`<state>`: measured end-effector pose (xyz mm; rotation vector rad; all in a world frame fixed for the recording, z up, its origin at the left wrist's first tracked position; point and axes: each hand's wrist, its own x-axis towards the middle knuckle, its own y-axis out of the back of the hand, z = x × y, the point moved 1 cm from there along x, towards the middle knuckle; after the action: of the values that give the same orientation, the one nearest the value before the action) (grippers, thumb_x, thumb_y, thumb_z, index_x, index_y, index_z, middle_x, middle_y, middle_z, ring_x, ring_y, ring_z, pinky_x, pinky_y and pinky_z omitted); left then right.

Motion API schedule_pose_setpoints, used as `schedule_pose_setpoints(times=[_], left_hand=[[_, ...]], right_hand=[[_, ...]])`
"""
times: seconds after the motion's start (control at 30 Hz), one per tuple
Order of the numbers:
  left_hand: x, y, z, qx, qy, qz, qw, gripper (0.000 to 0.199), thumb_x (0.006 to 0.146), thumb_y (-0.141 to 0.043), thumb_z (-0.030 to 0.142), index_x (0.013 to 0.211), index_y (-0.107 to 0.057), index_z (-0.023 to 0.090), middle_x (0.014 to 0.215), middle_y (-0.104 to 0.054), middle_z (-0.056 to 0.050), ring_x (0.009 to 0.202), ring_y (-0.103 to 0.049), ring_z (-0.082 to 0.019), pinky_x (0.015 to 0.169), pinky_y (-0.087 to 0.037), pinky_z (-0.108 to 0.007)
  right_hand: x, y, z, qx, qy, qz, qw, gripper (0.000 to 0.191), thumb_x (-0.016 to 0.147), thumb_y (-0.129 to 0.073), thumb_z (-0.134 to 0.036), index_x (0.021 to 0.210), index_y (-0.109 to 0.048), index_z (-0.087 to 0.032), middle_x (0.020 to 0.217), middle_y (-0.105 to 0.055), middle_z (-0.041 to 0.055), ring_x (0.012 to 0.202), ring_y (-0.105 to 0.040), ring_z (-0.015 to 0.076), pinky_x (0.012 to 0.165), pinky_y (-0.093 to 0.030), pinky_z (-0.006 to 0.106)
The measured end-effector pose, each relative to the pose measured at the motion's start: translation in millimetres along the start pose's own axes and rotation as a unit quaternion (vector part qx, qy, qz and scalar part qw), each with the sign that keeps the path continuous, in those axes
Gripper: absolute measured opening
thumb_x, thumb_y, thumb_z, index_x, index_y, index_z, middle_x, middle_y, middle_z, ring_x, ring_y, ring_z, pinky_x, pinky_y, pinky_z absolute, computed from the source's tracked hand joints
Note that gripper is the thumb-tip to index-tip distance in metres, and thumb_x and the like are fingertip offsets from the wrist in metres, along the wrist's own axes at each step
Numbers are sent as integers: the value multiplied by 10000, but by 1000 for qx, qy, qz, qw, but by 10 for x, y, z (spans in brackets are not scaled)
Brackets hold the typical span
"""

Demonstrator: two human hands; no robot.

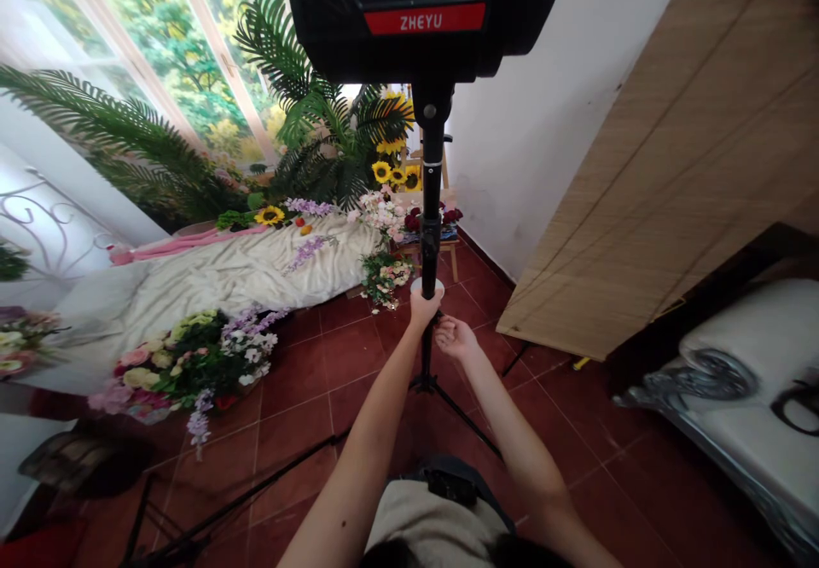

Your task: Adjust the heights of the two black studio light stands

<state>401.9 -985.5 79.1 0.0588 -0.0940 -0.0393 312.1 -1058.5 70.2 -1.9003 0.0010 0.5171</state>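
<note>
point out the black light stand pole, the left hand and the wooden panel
light stand pole (431,248), head view, middle of the pole
left hand (423,305), head view, back of the hand
wooden panel (614,201), head view, its broad face

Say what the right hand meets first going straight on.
The right hand would likely meet the black light-stand pole just below the left hand; whether it already touches is unclear.

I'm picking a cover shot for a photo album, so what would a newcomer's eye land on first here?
Probably the big black housing with its red ZHEYU label, looming at top centre. Below it, the left hand grips the black pole, the right hand close by. Then come the yellow sunflowers behind the pole and the large flower arrangement at lower left.
</note>
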Motion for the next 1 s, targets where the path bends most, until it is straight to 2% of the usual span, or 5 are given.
schedule_pose_setpoints(times=[0.33, 0.6, 0.73, 0.87, 1.0], left_hand=[[17, -5, -35, -2, 12, -22, 1000, 293, 679, -657, 365, 510, -517, 171, 467, -532, 2, 438, -498, -98, 463, -382, -212], [-44, 54, 55, -4, -2, -41, 999, 346, 676, -691, 458, 583, -573, 146, 529, -564, -9, 490, -513, -95, 485, -383, -204], [-219, 137, 16, -61, -21, -47, 997, 348, 674, -716, 446, 842, -665, 145, 809, -687, -54, 722, -619, -132, 670, -479, -227], [-684, 576, -384, -126, 56, -29, 990, 431, 718, -681, 431, 1048, -657, 155, 1080, -684, -122, 909, -652, -172, 773, -511, -270], [-1590, 1465, -1163, -83, 264, 37, 960, 319, 706, -688, 381, 898, -693, 127, 870, -725, -121, 717, -682, -178, 666, -531, -289]], right_hand=[[50, -71, -10, 229, 2, -4, 974, 341, 769, -269, 61, 661, -455, -204, 404, -470, -79, 300, -323, 69, 350, -256, 150], [-38, -24, 5, 221, -39, -96, 970, 274, 810, -323, 13, 738, -474, -204, 440, -502, -88, 350, -397, 73, 375, -311, 151], [-196, -56, -18, 139, -21, -94, 986, 153, 872, -421, -94, 796, -502, -199, 491, -506, -91, 391, -406, 56, 397, -322, 139], [-250, -112, -30, 36, 3, -64, 997, 186, 890, -465, -160, 710, -467, -207, 474, -452, -90, 382, -356, 61, 383, -295, 156], [-211, -129, 51, -33, 59, -59, 996, 316, 858, -501, -138, 598, -339, -214, 428, -374, -101, 364, -300, 54, 390, -282, 153]])
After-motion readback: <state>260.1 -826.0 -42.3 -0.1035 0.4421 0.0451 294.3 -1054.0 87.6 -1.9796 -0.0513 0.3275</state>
